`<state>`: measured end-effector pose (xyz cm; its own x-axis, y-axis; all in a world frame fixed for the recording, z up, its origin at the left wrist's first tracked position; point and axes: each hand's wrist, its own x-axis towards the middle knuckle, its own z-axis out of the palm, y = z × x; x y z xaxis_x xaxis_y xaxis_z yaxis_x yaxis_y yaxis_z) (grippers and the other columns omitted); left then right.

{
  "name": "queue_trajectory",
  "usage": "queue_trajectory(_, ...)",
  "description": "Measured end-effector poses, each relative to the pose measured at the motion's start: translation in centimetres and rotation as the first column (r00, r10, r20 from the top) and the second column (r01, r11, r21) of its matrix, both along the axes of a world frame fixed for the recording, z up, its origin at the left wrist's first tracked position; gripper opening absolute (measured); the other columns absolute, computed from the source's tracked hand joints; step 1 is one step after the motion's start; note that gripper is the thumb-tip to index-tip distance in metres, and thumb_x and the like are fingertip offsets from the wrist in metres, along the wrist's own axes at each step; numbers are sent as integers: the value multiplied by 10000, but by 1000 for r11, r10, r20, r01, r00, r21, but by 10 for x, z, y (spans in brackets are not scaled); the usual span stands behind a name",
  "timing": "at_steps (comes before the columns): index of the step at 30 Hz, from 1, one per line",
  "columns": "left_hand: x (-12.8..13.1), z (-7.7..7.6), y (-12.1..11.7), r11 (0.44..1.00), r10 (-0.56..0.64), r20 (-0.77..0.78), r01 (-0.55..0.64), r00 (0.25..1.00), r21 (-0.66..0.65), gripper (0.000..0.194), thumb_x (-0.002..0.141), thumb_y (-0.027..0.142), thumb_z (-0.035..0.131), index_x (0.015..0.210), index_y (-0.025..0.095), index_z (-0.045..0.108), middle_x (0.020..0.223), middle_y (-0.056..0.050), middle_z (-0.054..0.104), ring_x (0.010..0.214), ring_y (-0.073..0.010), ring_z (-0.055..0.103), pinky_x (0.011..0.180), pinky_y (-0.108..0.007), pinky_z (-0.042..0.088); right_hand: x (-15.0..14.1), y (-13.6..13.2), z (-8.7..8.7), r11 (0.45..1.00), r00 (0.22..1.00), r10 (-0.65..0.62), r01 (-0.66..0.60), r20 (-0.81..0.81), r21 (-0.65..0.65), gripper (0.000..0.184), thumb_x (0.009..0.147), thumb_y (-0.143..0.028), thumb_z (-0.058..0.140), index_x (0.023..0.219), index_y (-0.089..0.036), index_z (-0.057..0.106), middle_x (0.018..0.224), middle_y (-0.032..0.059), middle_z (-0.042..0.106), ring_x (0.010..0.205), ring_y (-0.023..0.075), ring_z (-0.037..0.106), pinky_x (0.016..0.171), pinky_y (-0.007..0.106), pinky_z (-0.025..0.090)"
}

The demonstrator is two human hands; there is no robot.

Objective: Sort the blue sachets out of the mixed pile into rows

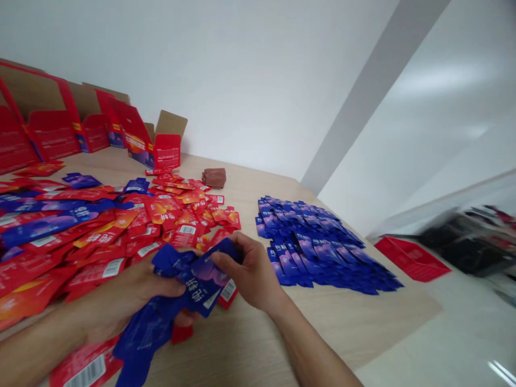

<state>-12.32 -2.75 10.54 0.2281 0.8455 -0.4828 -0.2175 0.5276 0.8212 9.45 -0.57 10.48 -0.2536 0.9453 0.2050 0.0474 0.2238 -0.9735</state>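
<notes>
Several blue packets [149, 328] are held by my left hand [141, 287], its thumb pressed over them while their lower ends hang toward the table's near side. My right hand [252, 269] pinches the top corner of a blue packet [207, 277] with purple art and white lettering, at the right of the bunch. Under and beyond both hands spreads a loose heap of red packets [161, 212], with some blue packets [60, 220] mixed in at the left. To the right, blue packets [310, 236] lie in overlapping rows.
Open red cartons [54, 131] line the back left, one carton [167, 150] standing nearest the heap. A folded brown cloth [214, 178] lies near the wall. Past the right edge of the wooden table [250, 344] is a red box [411, 258] beside blurred dark items [463, 236].
</notes>
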Motion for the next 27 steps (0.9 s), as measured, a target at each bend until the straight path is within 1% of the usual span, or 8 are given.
queue_trajectory(3,-4,-10,-5,999,-37,-27,36,999,-18,906,460,289,1113,1300,236,779,939,-138,881,795,-414,866,777,-533,744,10,-11,-6,1000,1000,-26,26,-12,-5,320,825,-437,864,870,-211,642,751,-49,618,643,99,541,581,209,451)
queue_trajectory(6,-7,-16,-3,999,0,-50,-2,999,-38,1189,400,301,1161,1470,184,656,825,-140,860,631,-355,832,637,-435,735,31,-30,-12,982,985,-171,169,-16,-90,420,836,-539,855,865,-236,566,671,-70,584,521,92,511,458,198,420)
queue_trajectory(10,0,-9,1,992,71,-56,-77,996,-100,1134,219,300,1181,1242,115,729,875,-221,857,614,-358,825,522,-379,704,69,-62,-27,906,914,-406,405,19,-128,552,810,-674,843,932,-279,476,661,-100,538,429,118,510,354,237,427)
queue_trajectory(14,10,-2,-1,989,128,-56,-131,990,-65,1000,171,281,1168,1055,78,745,792,-231,838,546,-345,802,480,-386,692,103,-90,-53,838,800,-533,544,276,39,376,877,-519,794,972,-273,525,719,-62,596,545,157,599,490,272,501)
queue_trajectory(18,14,-4,-5,991,108,-75,-113,991,-68,827,246,301,1158,916,85,725,788,-254,832,567,-373,813,504,-401,706,114,-108,-67,878,655,-476,394,587,272,99,946,-332,690,976,-241,665,1080,110,745,989,276,757,887,414,629)
queue_trajectory(21,16,-6,-5,987,153,-75,-156,985,-38,788,247,222,1138,896,124,700,834,-237,849,606,-393,829,553,-402,727,110,-115,-57,947,620,-320,214,716,238,355,902,-332,808,1231,-230,722,1578,187,592,1477,386,579,1225,554,497)
queue_trajectory(24,14,-12,-3,984,169,-85,-173,982,-42,880,205,196,1127,986,120,728,841,-219,854,640,-421,835,557,-415,730,103,-117,-39,994,578,-101,93,810,57,482,832,-283,900,1273,-212,719,1525,173,645,1446,389,587,1232,569,485)
queue_trajectory(27,8,-30,4,984,168,-82,-172,982,-37,898,232,212,1138,1033,170,735,901,-175,873,804,-469,858,656,-470,753,97,-115,-24,991,539,-68,132,839,-4,399,801,-179,867,1175,-197,728,1317,132,728,1249,338,672,1120,509,552)
